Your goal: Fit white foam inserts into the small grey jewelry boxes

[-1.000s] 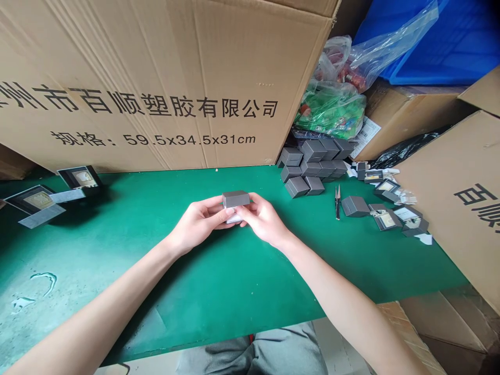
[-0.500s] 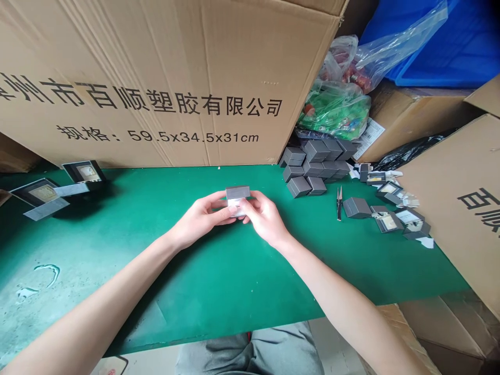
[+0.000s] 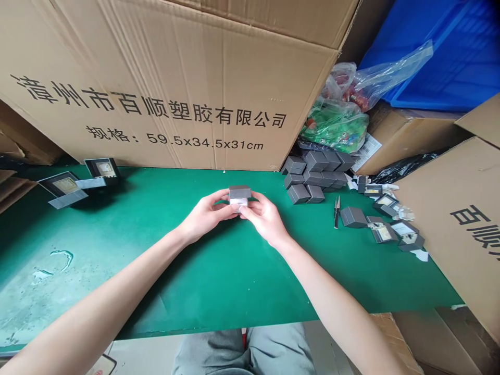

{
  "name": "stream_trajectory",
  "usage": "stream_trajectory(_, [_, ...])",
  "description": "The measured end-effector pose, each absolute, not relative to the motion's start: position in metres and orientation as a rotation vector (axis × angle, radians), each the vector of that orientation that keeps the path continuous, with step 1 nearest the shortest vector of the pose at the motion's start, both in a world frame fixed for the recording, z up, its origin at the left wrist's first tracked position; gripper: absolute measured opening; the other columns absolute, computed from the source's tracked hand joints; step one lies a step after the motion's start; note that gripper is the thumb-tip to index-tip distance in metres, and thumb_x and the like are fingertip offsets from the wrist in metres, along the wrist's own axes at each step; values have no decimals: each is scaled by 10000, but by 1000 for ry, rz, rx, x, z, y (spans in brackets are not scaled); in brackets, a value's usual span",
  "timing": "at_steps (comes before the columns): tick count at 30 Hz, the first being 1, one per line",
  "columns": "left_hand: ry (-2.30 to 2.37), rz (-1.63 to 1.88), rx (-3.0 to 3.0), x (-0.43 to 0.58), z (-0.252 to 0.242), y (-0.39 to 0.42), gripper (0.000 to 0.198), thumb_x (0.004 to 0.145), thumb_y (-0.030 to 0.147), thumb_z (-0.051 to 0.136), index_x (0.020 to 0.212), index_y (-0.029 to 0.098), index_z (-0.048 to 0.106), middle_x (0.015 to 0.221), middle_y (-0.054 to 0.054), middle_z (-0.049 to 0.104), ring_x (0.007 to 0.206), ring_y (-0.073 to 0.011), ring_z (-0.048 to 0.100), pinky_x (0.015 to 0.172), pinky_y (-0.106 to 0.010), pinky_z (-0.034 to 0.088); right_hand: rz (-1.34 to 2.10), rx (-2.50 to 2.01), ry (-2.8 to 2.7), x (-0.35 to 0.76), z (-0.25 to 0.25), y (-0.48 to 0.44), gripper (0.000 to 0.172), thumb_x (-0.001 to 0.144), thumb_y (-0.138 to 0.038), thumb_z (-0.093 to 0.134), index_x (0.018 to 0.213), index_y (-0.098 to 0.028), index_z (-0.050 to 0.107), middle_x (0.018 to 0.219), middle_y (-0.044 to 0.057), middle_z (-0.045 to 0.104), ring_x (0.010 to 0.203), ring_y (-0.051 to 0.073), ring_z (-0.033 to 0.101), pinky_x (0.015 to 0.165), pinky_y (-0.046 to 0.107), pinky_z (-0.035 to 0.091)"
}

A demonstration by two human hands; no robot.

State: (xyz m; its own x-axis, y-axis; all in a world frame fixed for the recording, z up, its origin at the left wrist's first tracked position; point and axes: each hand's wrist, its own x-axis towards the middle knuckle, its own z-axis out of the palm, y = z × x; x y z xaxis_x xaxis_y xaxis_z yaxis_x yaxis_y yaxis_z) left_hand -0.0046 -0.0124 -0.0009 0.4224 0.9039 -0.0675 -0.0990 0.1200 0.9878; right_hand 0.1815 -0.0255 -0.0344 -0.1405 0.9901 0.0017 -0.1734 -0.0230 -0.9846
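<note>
A small dark grey gift box (image 3: 239,192) is held between both hands over the middle of the green table, its lid raised and a pale inside showing below it. My left hand (image 3: 208,215) is closed on the box's left side, thumb at the front. From the right, my right hand (image 3: 266,215) grips the same box, its thumb meeting the left one at the lower front edge. What lies inside the box is too small to make out.
Closed grey boxes (image 3: 314,165) are stacked at the back right. Tweezers (image 3: 336,212) lie near a single box (image 3: 353,216) and several open ones. Two open boxes (image 3: 64,188) stand at left. A large carton (image 3: 175,78) walls the back; water (image 3: 62,260) wets the left.
The right thumb has slid down from the box's front to its lower edge, uncovering more of the pale inside. The camera view has shifted slightly.
</note>
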Motion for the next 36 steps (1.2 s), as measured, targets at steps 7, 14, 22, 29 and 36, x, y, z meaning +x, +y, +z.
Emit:
stream_trajectory(7, [894, 831, 1338, -9, -3, -10, 572, 797, 440, 822, 1305, 219, 676, 1127, -80, 727, 1019, -257, 723, 998, -431, 570, 1467, -993, -1164, 185, -35, -21, 636, 766, -425, 838, 1294, -212, 555, 1013, 50, 786, 898, 205, 763, 910, 421, 642])
stream_trajectory(14, [911, 800, 1419, -13, -4, -8, 492, 792, 467, 820, 1211, 224, 731, 1115, -83, 758, 998, -276, 729, 952, -411, 575, 1474, -1009, -1178, 185, -32, -22, 585, 772, -416, 835, 1256, -218, 572, 977, 37, 785, 869, 194, 759, 898, 412, 648])
stream_trajectory(22, [916, 809, 1430, -13, -3, -10, 547, 786, 446, 830, 1276, 234, 713, 1132, -89, 762, 985, -282, 723, 952, -444, 575, 1494, -1020, -1183, 185, -32, -23, 609, 739, -388, 867, 1250, -214, 584, 929, 33, 785, 857, 198, 761, 914, 416, 636])
stream_trajectory(29, [926, 813, 1394, -12, -2, -10, 524, 793, 478, 815, 1234, 210, 722, 1122, -91, 757, 996, -277, 732, 953, -439, 595, 1502, -1027, -1145, 185, -29, -23, 618, 737, -387, 871, 1254, -205, 585, 949, 44, 788, 883, 211, 763, 936, 438, 633])
stream_trajectory(36, [962, 830, 1357, -11, -2, -10, 516, 888, 553, 689, 1307, 252, 690, 1266, -69, 732, 1138, -276, 696, 922, -393, 632, 1496, -1009, -1174, 184, -28, -21, 563, 799, -536, 791, 1214, -190, 634, 1017, 70, 778, 933, 225, 759, 847, 386, 654])
